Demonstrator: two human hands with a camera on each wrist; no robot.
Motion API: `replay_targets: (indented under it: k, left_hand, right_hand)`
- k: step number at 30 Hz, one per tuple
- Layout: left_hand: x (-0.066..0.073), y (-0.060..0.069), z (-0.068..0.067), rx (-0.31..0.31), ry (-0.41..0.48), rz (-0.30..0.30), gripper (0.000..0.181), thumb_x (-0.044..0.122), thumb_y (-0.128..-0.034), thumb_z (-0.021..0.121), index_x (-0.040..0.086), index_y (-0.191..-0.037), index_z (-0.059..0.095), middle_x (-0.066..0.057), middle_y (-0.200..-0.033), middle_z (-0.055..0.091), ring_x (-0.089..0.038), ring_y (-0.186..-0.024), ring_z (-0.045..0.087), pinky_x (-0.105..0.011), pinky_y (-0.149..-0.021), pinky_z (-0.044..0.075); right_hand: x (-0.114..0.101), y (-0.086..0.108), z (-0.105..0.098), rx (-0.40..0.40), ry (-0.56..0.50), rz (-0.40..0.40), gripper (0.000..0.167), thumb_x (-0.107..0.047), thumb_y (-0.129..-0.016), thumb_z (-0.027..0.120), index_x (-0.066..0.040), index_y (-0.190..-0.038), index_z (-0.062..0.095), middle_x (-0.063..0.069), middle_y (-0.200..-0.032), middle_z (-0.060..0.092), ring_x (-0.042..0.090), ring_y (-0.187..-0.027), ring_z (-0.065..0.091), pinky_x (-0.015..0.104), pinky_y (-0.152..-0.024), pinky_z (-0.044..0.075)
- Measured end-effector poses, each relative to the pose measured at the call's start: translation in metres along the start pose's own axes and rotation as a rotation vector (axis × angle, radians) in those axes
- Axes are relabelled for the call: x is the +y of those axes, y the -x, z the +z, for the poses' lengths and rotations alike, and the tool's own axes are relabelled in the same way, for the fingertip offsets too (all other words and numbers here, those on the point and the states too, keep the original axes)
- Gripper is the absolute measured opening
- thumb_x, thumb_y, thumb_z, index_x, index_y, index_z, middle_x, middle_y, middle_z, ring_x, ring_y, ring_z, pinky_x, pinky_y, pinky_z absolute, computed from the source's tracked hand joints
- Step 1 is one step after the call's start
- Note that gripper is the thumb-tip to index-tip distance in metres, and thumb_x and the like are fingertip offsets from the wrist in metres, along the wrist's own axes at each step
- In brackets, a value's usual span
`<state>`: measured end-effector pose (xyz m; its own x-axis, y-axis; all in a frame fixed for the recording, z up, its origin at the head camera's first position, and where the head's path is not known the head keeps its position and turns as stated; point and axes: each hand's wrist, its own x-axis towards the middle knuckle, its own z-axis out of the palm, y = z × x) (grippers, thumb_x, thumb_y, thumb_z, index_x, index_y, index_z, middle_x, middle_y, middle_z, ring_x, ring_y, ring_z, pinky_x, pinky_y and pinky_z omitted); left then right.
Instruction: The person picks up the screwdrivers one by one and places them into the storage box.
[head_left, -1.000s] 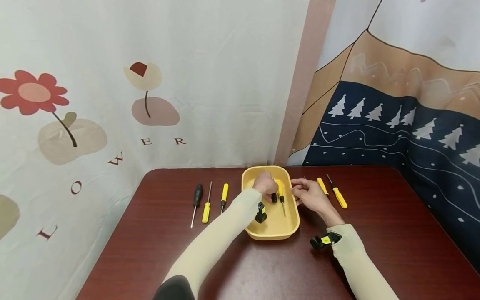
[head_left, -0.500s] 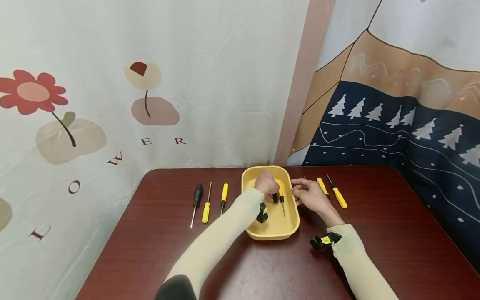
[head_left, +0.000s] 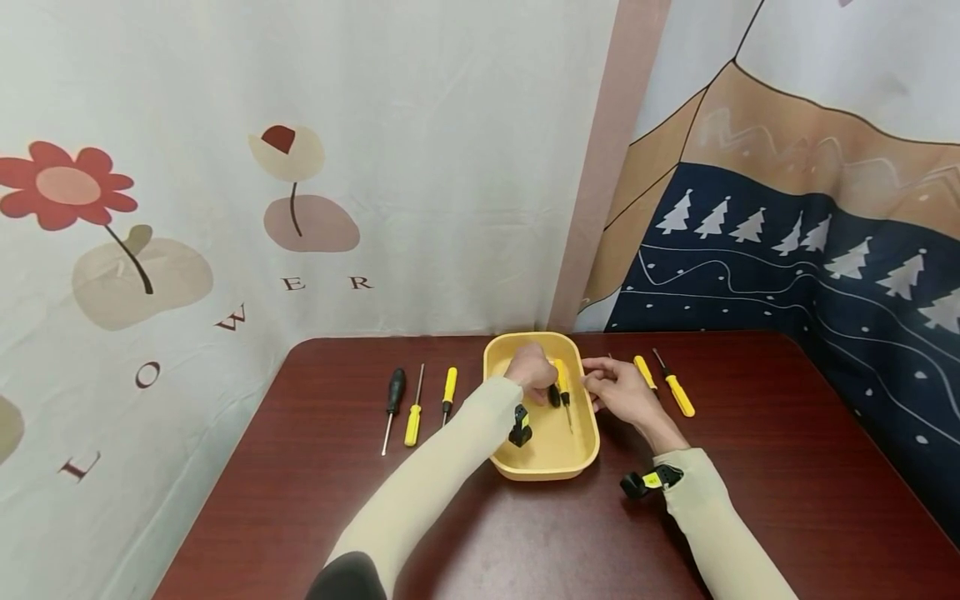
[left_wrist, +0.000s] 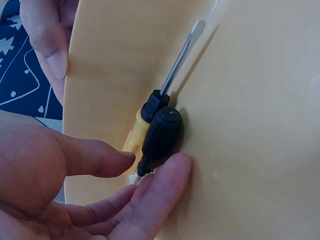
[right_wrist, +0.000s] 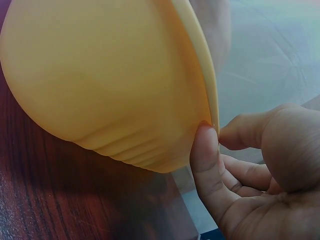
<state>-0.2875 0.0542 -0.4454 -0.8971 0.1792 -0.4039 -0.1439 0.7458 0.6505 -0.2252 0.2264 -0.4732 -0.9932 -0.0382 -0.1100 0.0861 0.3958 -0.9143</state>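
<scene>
A yellow plastic tray [head_left: 542, 467] stands at the table's far middle. Inside it, my left hand [head_left: 530, 369] holds a black-handled screwdriver [left_wrist: 162, 132] near the neck, between thumb and fingers; its shaft is mostly hidden behind them. Against that black handle lies a yellow-handled screwdriver [left_wrist: 135, 135] with a black collar and flat tip, close to the tray's right wall. My left thumb reaches over this yellow handle. With thumb and forefinger, my right hand [right_wrist: 260, 165] pinches the tray's right rim from outside.
Left of the tray lie a black screwdriver [head_left: 395, 392], a yellow screwdriver [head_left: 412, 425] and a yellow-and-black one [head_left: 449, 387]. Beyond my right hand are two more yellow-handled screwdrivers, one partly hidden [head_left: 642, 371] and one in full view [head_left: 681, 397]. A printed curtain [head_left: 450, 167] hangs behind the table.
The black screwdriver handle has shifted slightly right, closer to the yellow one in the tray. My left hand has barely moved; my right hand stays at the rim.
</scene>
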Motion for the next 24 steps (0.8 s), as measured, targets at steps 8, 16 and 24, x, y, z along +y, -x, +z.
replay_targets:
  k: [8,16,24]
  left_hand:
    - [-0.002,0.004,-0.004,0.011,-0.026,0.028,0.010,0.006,-0.0941,0.061,0.002,-0.086,0.058,-0.008,-0.057,0.057,-0.028,-0.058,0.072,-0.039,-0.063,0.065]
    - [-0.003,0.011,-0.011,0.024,-0.100,0.058,0.019,0.012,-0.0926,0.061,0.010,-0.077,0.051,-0.001,-0.065,0.045,-0.018,-0.053,0.055,-0.036,-0.062,0.062]
    - [-0.002,0.020,-0.019,0.010,-0.156,0.176,0.020,0.025,-0.0949,0.067,0.008,-0.084,0.064,0.002,-0.076,0.058,-0.012,-0.066,0.053,-0.031,-0.070,0.056]
  right_hand:
    - [-0.002,0.001,0.000,-0.003,-0.010,0.014,0.041,-0.011,-0.101,0.060,-0.001,-0.141,0.057,0.018,-0.108,0.066,0.017,-0.073,0.068,0.032,-0.069,0.063]
    - [-0.003,0.001,0.000,-0.007,-0.011,0.024,0.041,-0.012,-0.101,0.061,-0.001,-0.140,0.058,0.018,-0.108,0.066,0.018,-0.074,0.068,0.034,-0.070,0.064]
    - [-0.001,0.001,0.000,-0.013,-0.020,0.002,0.041,-0.010,-0.101,0.060,0.002,-0.140,0.057,0.018,-0.108,0.066,0.016,-0.074,0.068,0.034,-0.069,0.064]
